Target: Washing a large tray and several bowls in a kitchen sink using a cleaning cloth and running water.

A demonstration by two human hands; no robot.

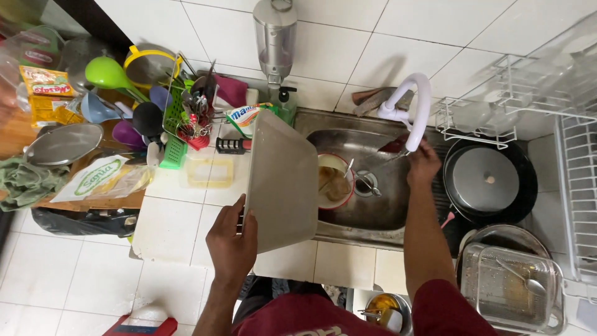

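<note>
The left hand (pixel 231 239) has its fingers closed on a beige rectangular plastic tray (pixel 281 180); the right hand (pixel 423 163) grips the white curved tap (pixel 411 102) above the steel sink (pixel 348 140).

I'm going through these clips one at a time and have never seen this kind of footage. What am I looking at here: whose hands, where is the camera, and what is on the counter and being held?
There is no machine here. A person wears a camera on the head, so the single view looks straight down at their own arms and a kitchen counter.

The left hand grips the near edge of a grey rectangular tray, tilted up over the left side of the steel sink. The right hand reaches under the white tap; what it holds, if anything, is too small to tell.

In the sink sits a red-rimmed bowl with brownish contents. Left of it stand a green utensil rack and plastic ladles. To the right lie a dark pan with a metal lid, a glass baking dish with a spoon in it, and a white wire rack.
</note>
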